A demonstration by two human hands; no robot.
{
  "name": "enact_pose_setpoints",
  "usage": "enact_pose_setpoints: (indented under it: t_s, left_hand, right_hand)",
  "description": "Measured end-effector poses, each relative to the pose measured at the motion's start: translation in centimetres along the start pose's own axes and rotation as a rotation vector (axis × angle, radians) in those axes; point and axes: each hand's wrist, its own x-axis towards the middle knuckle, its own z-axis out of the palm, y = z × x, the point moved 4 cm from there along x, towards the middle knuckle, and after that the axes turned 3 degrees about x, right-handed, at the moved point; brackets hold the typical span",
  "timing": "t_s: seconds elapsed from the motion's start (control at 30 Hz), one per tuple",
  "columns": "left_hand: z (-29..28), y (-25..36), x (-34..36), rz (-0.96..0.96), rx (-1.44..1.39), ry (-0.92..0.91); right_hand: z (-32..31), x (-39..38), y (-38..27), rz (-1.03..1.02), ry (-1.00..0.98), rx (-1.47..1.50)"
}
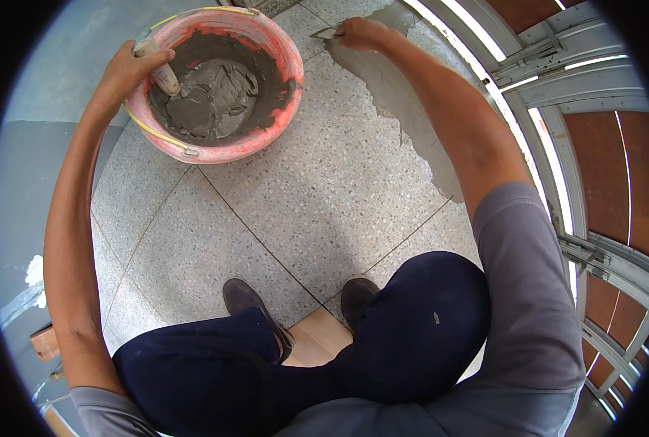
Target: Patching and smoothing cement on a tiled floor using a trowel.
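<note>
Crouched person, both arms reaching forward over a grey speckled terrazzo floor (pixel 324 189). Left arm bows out along the left side, elbow low; left hand (pixel 136 67) sits at the near-left rim of a round pink-red plastic bucket (pixel 226 151) with a yellow wire handle (pixel 152 136). Thumb lies across a pale, stubby, mortar-smeared grip (pixel 165 79), hand partly closed on it; the far fingers are hidden. Grip's lower end meets wet grey mortar (pixel 215 95) in the bucket.

Right arm stretches long, up and inward; right hand (pixel 361 35) is curled closed around a small trowel with a pointed metal blade (pixel 326 33), its handle hidden in the fist. Blade points left, near the ragged edge of a spread grey mortar layer (pixel 390 91), just right of the bucket.

Edges: the layer runs along a silver metal gate with reddish-brown panels (pixel 597 175) on the right; grey wall (pixel 48 175) close on the left. Open room: bare terrazzo between bucket and feet, crossed by dark joints. Two dark shoes (pixel 248 297) near the lower middle.
</note>
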Motion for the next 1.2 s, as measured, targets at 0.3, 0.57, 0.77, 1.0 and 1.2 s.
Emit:
enact_pose_setpoints:
  t_s: [0.3,0.57,0.77,1.0,1.2]
  left_hand:
    - [-0.1,-0.5,0.2,0.003,-0.060,-0.095]
    - [-0.2,-1.0,2.1,-0.032,-0.009,-0.111]
    - [-0.3,-0.2,1.7,-0.012,-0.009,-0.076]
    - [-0.7,1.2,-0.4,-0.018,-0.016,-0.043]
    - [0.6,1.8,0.1,-0.028,-0.038,-0.073]
  right_hand:
    - [3.7,-13.8,4.5,-0.055,-0.086,-0.134]
    - [6.6,-34.4,8.9,0.053,-0.097,-0.206]
    - [3.7,-36.2,9.5,0.196,-0.141,-0.051]
    - [1.8,-17.6,9.6,0.042,0.100,-0.127]
    - [0.1,-5.3,11.8,0.102,-0.025,-0.148]
